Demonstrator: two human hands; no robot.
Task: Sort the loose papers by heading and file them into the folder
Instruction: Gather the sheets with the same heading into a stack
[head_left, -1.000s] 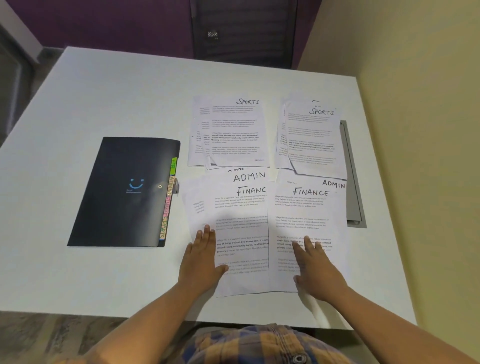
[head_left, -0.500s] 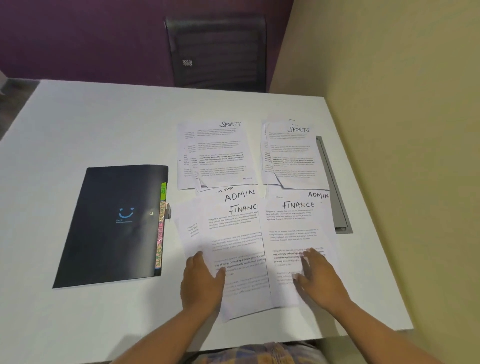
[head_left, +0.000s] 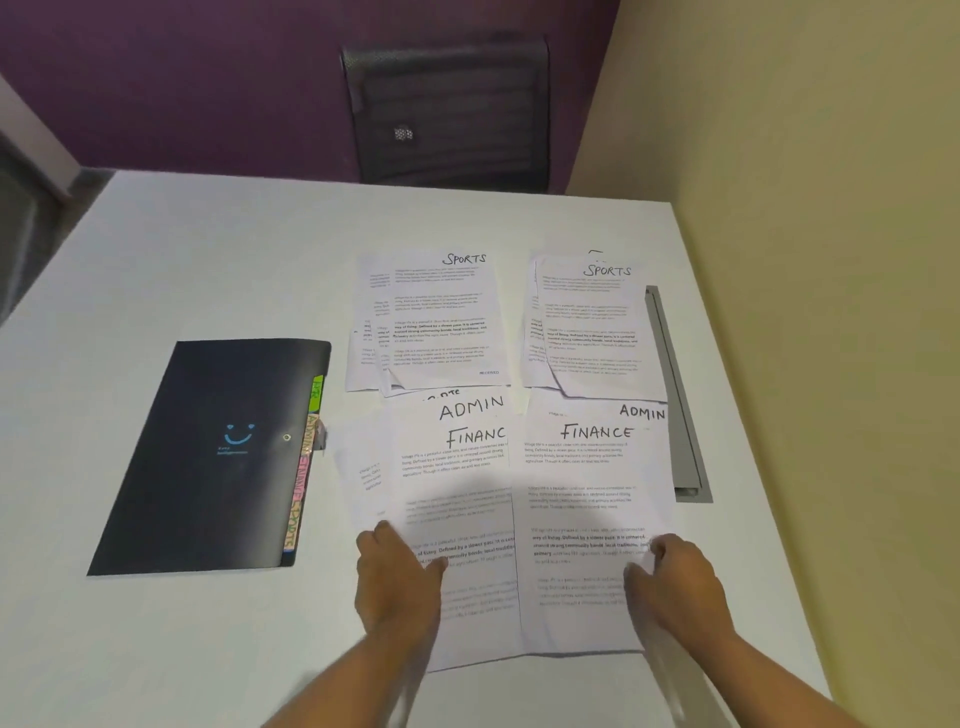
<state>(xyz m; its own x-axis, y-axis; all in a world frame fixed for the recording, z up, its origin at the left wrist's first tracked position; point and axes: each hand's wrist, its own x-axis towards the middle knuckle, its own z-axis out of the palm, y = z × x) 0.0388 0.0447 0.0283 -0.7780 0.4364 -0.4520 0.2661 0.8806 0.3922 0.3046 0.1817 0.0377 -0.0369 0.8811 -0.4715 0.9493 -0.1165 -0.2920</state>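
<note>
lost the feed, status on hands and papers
Left hand on left white FINANCE sheet; right hand gripping right white FINANCE sheet edge. Black folder closed. Nothing blocking.

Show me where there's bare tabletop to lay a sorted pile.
Bare: the far table strip beyond the Sports piles; the band left of the folder; the near corner in front of the folder, left of the left hand. Crowded: the right half, overlapping sheets running down to the Finance sheets.
</note>
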